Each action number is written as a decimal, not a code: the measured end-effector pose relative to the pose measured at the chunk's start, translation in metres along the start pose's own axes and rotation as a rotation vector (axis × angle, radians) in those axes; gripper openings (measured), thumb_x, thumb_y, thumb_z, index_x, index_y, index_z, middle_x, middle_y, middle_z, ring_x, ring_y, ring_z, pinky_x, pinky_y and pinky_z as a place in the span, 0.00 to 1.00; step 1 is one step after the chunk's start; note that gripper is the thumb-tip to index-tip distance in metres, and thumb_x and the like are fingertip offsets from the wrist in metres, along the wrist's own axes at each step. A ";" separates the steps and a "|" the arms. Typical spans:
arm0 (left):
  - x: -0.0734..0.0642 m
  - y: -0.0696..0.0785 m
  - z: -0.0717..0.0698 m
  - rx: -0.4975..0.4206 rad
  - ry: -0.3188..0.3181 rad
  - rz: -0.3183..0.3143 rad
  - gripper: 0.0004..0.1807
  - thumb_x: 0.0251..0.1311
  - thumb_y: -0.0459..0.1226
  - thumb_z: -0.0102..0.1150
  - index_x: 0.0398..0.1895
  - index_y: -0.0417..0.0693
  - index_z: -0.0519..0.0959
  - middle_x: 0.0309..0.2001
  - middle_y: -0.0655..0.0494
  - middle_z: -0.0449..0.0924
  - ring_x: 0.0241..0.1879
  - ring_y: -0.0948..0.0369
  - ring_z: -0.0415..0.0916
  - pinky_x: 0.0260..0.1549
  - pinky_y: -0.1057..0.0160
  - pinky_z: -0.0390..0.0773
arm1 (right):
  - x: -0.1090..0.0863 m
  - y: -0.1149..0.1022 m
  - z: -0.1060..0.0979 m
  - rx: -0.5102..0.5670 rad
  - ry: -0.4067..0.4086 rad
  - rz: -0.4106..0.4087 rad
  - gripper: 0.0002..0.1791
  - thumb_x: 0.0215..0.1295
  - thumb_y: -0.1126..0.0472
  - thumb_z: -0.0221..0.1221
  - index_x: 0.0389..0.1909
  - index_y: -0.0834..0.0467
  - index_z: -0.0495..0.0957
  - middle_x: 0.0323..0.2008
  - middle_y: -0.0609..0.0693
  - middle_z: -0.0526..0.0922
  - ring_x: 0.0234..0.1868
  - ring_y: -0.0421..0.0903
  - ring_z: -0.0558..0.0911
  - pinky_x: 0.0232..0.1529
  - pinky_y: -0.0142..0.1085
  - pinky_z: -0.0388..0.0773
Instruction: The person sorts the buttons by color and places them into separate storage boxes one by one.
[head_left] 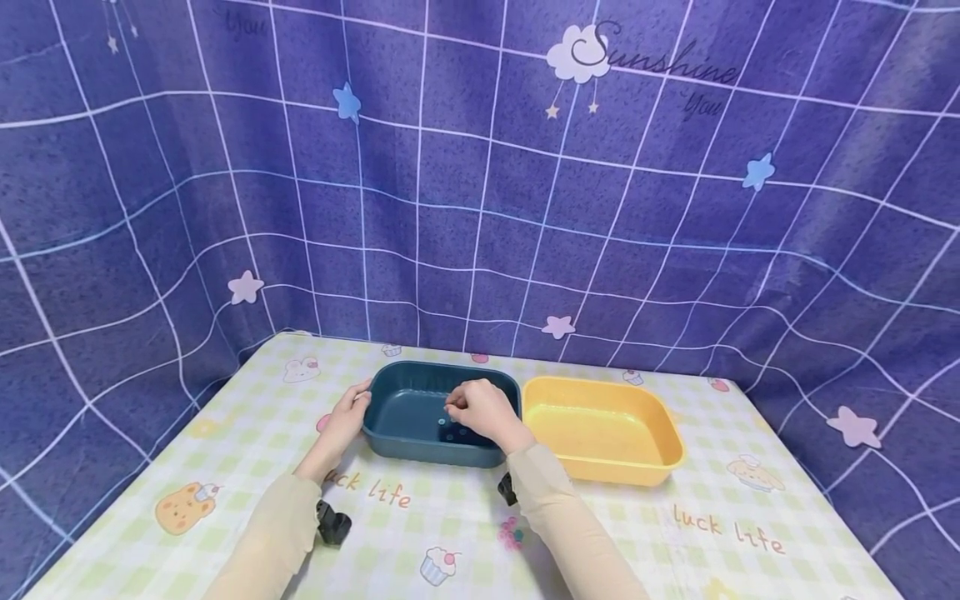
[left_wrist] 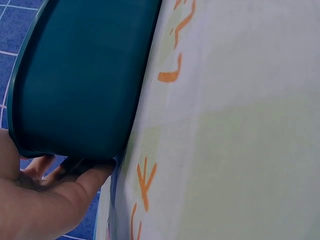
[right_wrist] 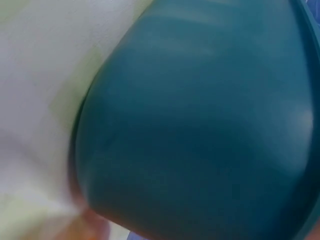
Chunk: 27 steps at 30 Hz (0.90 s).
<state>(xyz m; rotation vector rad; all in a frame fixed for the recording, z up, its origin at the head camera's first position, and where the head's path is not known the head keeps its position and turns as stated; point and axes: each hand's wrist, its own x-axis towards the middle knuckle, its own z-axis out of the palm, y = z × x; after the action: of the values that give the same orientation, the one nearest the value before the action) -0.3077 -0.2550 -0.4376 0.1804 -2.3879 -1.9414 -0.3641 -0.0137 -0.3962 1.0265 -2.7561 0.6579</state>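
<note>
My left hand (head_left: 350,414) holds the left end of a dark teal plastic basin (head_left: 435,451). In the left wrist view, fingers (left_wrist: 95,175) of that hand lie against the basin's outer end wall, below the rim. Over the basin's right half hovers my right hand (head_left: 483,410), thumb and fingers drawn together at the tips. I cannot tell whether a small piece is between them. Under this hand, several tiny light-blue pieces (head_left: 442,422) lie on the basin floor. The right wrist view shows mostly the basin's outer wall (right_wrist: 200,110), with only blurred bits of hand at the lower edge.
A yellow basin (head_left: 600,468) stands against the teal one's right end. Near my right forearm is a small cluster of pink and teal bits (head_left: 512,533) on the checked tablecloth (head_left: 390,542). Behind the table hangs a purple grid-patterned curtain (head_left: 450,208).
</note>
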 end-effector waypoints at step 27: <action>0.006 -0.001 -0.001 0.067 0.011 -0.001 0.27 0.74 0.43 0.30 0.73 0.46 0.49 0.71 0.37 0.51 0.66 0.42 0.57 0.57 0.43 0.70 | -0.022 0.008 -0.016 0.008 0.035 -0.015 0.06 0.60 0.57 0.62 0.33 0.53 0.85 0.30 0.44 0.85 0.31 0.35 0.81 0.35 0.27 0.78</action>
<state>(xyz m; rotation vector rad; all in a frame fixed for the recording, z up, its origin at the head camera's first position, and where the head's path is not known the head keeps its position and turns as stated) -0.3134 -0.2569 -0.4388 0.1948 -2.4479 -1.8564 -0.3531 0.0121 -0.3909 1.0267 -2.7149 0.6793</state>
